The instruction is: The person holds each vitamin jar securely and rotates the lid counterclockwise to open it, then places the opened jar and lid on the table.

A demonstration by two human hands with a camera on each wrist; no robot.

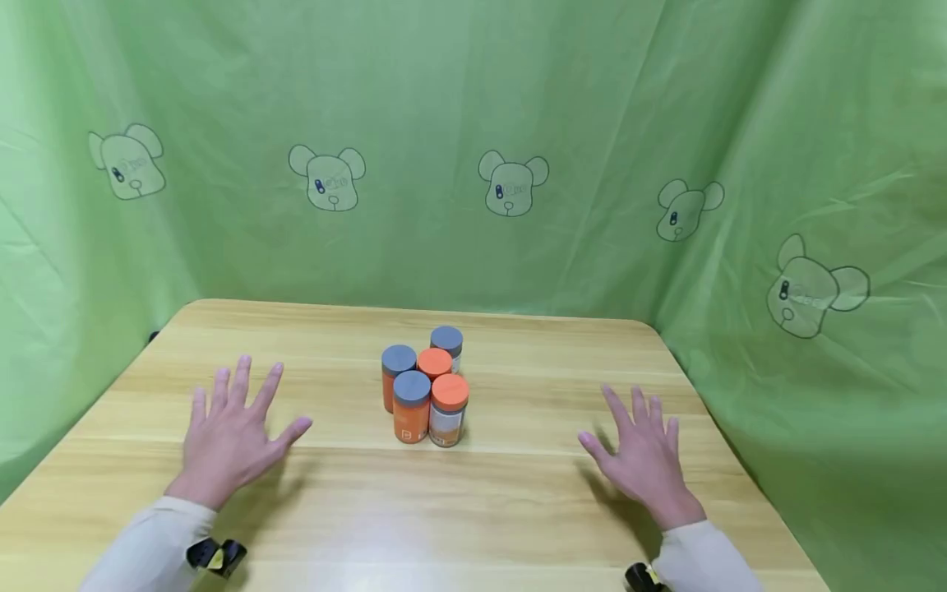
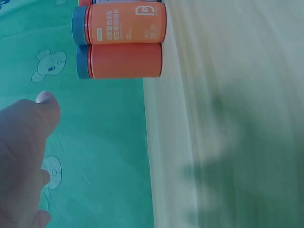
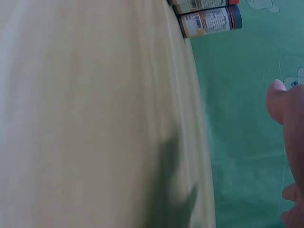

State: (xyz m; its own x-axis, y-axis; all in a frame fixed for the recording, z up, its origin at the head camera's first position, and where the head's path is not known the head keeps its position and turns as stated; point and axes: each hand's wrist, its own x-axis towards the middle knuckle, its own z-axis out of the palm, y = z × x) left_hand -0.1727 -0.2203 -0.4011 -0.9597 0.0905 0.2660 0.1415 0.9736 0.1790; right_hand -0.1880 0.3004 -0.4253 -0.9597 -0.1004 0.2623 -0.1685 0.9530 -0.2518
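Several orange bottles stand upright in a tight cluster on the wooden table. Grey-blue lids top the back bottle (image 1: 446, 339), the left bottle (image 1: 399, 362) and the front left bottle (image 1: 411, 411); orange-red lids top the middle bottle (image 1: 434, 362) and the front right bottle (image 1: 447, 415). To their left, my left hand (image 1: 231, 444) is spread above the table, palm down, holding nothing. My right hand (image 1: 645, 462) hovers likewise on their right, fingers apart. The left wrist view shows two bottles (image 2: 126, 61) beyond my thumb; the right wrist view shows a labelled bottle (image 3: 209, 21).
A green curtain (image 1: 422, 238) printed with bear heads hangs behind the table and along both sides. The wooden table (image 1: 518, 510) has rounded far corners. A black band with a small device (image 1: 216, 557) is on my left wrist, another (image 1: 642, 577) on my right.
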